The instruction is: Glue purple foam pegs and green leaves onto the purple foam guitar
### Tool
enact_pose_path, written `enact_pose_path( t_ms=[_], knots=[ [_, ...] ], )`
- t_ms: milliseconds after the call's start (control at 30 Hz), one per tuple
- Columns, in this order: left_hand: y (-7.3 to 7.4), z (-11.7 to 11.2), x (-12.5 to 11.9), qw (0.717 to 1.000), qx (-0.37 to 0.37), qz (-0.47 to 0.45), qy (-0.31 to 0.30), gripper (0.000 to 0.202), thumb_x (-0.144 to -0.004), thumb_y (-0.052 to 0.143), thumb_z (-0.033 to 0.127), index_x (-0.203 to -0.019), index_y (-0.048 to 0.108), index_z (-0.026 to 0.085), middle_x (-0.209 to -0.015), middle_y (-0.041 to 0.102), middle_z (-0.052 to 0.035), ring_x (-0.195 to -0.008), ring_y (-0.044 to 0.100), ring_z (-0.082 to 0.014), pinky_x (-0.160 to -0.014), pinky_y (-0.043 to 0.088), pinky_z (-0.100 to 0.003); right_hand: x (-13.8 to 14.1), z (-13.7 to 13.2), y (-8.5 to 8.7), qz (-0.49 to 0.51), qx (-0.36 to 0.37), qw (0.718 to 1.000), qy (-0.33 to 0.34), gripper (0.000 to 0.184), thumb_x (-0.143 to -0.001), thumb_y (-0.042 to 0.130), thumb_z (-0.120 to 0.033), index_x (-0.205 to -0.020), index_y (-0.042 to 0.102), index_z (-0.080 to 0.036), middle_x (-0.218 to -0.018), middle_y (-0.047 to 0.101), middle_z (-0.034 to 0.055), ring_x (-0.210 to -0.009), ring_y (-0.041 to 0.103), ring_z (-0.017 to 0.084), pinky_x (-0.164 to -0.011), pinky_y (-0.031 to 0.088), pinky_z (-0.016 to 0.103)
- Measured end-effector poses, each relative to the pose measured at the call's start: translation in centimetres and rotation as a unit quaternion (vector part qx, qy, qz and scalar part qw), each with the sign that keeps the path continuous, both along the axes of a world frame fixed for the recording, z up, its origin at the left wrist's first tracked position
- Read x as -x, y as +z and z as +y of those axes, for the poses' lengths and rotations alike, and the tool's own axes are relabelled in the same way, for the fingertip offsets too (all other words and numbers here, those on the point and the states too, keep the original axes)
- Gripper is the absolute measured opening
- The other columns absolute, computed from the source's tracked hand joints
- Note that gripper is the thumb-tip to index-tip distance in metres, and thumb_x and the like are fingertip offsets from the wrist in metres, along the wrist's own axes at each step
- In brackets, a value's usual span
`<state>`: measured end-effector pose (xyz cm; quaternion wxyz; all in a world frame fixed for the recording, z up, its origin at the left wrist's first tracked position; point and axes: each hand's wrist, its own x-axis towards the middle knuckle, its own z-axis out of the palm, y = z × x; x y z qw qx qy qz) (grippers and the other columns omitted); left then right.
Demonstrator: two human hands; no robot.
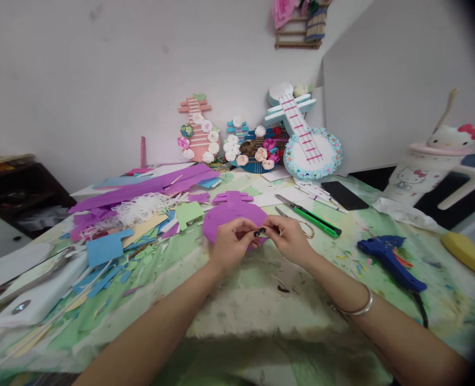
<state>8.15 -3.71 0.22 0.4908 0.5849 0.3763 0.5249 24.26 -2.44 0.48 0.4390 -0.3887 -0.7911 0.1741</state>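
My left hand (232, 242) and my right hand (289, 238) meet at the middle of the table, fingertips pinched together on a small piece I cannot make out. Just beyond them lies a purple foam guitar shape (233, 212) with a round body and a notched neck. A bangle sits on my right wrist. Scissors (302, 225) lie right of my right hand, partly hidden by it.
A green utility knife (313, 219), a black phone (344, 195) and a blue glue gun (390, 260) lie to the right. Foam scraps and purple strips (141, 193) cover the left. Decorated foam guitars (302, 134) lean on the wall. A cartoon-cat cup (426, 171) stands far right.
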Motion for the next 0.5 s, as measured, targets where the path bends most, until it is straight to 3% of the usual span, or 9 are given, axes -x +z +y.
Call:
enact_pose_path(
  t_ms=[133,267,367,500],
  knots=[
    [0.08,0.07,0.07,1.000,0.001,0.007,0.007,0.008,-0.067,0.069,0.018,-0.070,0.062,0.015,-0.055,0.065,-0.0008,-0.049,0.063,-0.0134,-0.050,0.053,-0.024,-0.52,0.31,-0.01,0.017,-0.016,0.999,-0.031,0.017,-0.080,0.050,-0.017,-0.063,0.054,-0.019,-0.054,0.048,-0.0019,-0.052,0.039,0.012,-0.053,0.026,0.026],
    [0.30,0.26,0.16,1.000,-0.009,-0.017,0.017,0.013,-0.068,0.069,0.024,-0.074,0.061,0.016,-0.058,0.067,-0.0019,-0.051,0.064,-0.0148,-0.053,0.054,-0.026,-0.91,0.32,-0.03,0.037,-0.014,0.998,-0.040,0.027,-0.087,0.046,-0.027,-0.062,0.050,-0.019,-0.052,0.042,-0.0028,-0.051,0.037,0.012,-0.052,0.026,0.025],
    [0.35,0.36,0.23,0.999,-0.023,-0.019,0.022,0.016,-0.069,0.070,0.026,-0.077,0.062,0.015,-0.059,0.067,-0.0021,-0.052,0.064,-0.0145,-0.053,0.053,-0.026,-0.66,0.11,-0.07,0.044,0.010,0.999,-0.012,0.033,-0.087,0.048,-0.036,-0.059,0.049,-0.019,-0.051,0.039,-0.0037,-0.050,0.036,0.011,-0.050,0.026,0.025],
    [0.17,0.36,0.27,0.999,-0.041,0.006,0.020,0.017,-0.071,0.070,0.028,-0.076,0.065,0.013,-0.058,0.066,-0.0019,-0.052,0.062,-0.0125,-0.053,0.052,-0.024,-0.18,0.02,-0.24,0.091,0.088,0.990,0.056,0.017,-0.080,0.060,-0.031,-0.069,0.060,-0.018,-0.055,0.052,-0.0025,-0.051,0.044,0.011,-0.050,0.033,0.024]
  ],
)
